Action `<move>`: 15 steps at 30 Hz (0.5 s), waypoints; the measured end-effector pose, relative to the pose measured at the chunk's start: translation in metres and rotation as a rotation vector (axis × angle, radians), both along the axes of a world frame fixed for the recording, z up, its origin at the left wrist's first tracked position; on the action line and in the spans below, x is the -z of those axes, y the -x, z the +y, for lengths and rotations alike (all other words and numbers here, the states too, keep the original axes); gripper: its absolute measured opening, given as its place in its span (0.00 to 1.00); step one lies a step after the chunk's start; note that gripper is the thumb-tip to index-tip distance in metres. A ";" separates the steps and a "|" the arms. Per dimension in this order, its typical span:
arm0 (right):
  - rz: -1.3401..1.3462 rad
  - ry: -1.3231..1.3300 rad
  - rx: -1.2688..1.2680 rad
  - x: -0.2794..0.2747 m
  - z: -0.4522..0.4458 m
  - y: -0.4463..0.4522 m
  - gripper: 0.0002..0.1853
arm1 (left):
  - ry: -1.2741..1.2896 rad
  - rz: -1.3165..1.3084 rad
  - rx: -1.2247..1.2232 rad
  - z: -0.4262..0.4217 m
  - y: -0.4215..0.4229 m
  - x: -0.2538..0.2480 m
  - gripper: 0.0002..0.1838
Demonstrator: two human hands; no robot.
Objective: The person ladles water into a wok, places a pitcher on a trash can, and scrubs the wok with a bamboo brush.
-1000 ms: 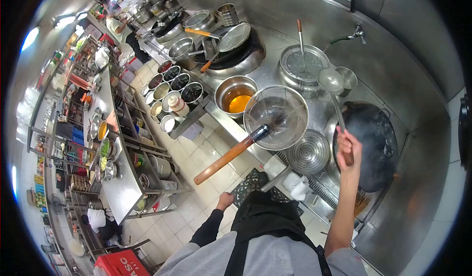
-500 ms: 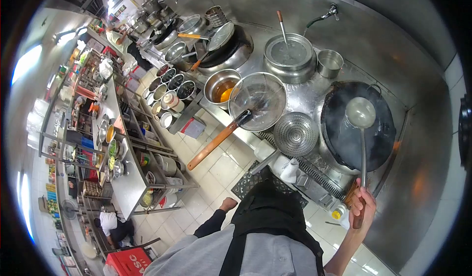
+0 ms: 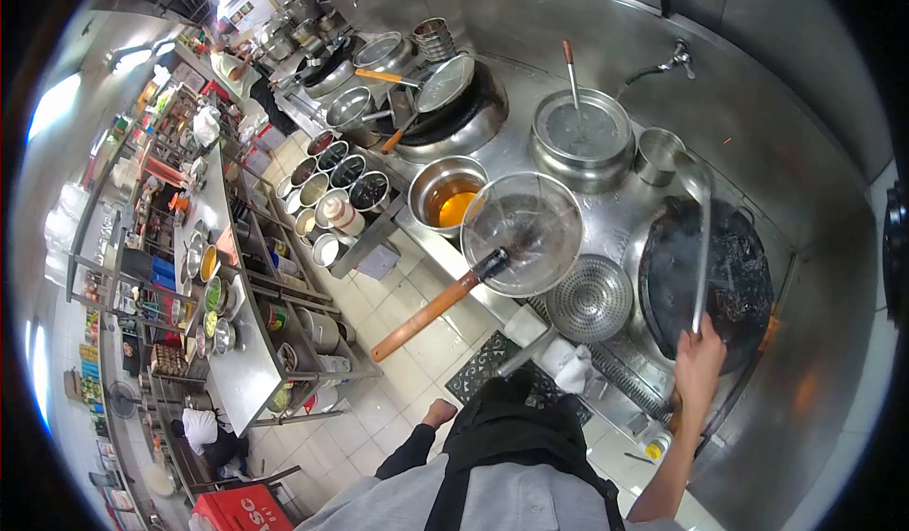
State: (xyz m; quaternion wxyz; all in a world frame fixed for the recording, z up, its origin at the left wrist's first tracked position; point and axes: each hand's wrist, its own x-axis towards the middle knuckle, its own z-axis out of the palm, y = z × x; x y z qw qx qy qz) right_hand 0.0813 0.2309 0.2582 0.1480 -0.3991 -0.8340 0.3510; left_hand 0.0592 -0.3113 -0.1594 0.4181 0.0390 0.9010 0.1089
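My right hand (image 3: 699, 359) is closed around the handle of a metal ladle (image 3: 704, 247). The ladle's bowl is raised past the far rim of a dark, steaming wok (image 3: 710, 280), near a small steel pot (image 3: 660, 155). My left hand (image 3: 438, 413) hangs low beside my body, above the tiled floor, with its fingers curled in and nothing visible in them. Left of the wok lies a perforated metal strainer (image 3: 589, 297). A round mesh skimmer (image 3: 523, 233) with a wooden handle sits partly over a steel pot of orange liquid (image 3: 448, 197).
A lidded steel pot (image 3: 582, 138) with a utensil on it stands behind, below a wall tap (image 3: 677, 60). Seasoning containers (image 3: 348, 168) line a stand at left. The skimmer's handle (image 3: 426, 316) juts over the floor. A person (image 3: 210, 436) crouches near the shelves.
My right hand has moved forward over the wok's near edge, carrying the ladle's bowl from inside the wok up to its far side. My left hand stays low.
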 end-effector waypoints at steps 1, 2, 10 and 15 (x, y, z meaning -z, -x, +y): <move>0.065 -0.018 -0.090 0.001 -0.002 0.036 0.15 | 0.010 0.016 -0.113 0.007 0.011 -0.019 0.14; 0.088 -0.002 -0.144 0.013 0.001 0.074 0.14 | 0.002 0.032 -0.008 -0.011 0.018 0.013 0.15; -0.001 0.045 -0.212 0.066 0.016 0.347 0.07 | -0.037 -0.056 -0.133 -0.075 0.025 0.056 0.14; 0.416 1.236 0.091 0.124 0.065 0.409 0.06 | -0.046 -0.157 -0.226 -0.089 0.003 0.033 0.13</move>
